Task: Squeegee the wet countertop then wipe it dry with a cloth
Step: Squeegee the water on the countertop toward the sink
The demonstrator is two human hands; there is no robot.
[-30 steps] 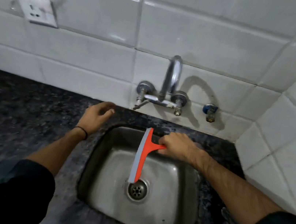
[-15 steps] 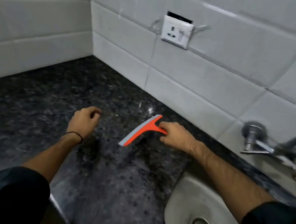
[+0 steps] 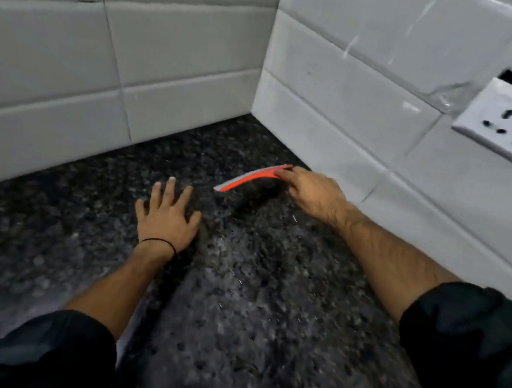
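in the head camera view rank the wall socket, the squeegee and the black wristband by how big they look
1. wall socket, though the frame edge crops it
2. squeegee, partly hidden by the right hand
3. black wristband

speckled stone countertop [image 3: 263, 311] w/ wet sheen; glossy ceramic wall tiles [image 3: 347, 84]; smooth plastic squeegee [image 3: 250, 178].
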